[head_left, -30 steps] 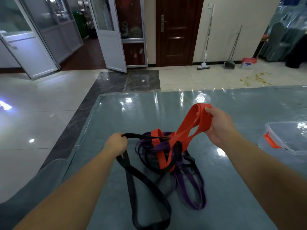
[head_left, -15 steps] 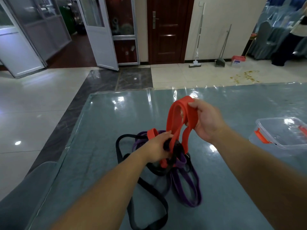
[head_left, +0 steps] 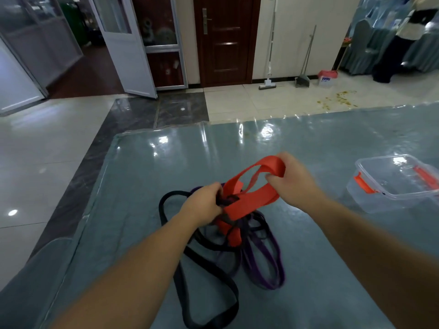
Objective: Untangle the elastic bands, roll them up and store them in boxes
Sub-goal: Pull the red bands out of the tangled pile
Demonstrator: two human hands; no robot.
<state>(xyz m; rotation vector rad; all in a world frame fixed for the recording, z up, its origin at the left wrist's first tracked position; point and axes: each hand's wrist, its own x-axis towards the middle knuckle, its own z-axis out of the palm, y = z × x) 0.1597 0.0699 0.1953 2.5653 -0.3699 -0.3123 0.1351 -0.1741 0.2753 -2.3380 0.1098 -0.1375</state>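
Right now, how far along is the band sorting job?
Nothing looks finished: the clear box appears to hold no bands. In hand: the right hand holds the orange band up while the left hand grips the knot. Left: freeing the black band and purple band, rolling, boxing.

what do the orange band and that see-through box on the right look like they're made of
Orange band: probably rubber or latex, matte; it is flat and wide, and folds softly where the right hand grips it.
Box: likely hard clear plastic, glossy; the table shows through its walls, glare sits on the lid, and it has orange clips.
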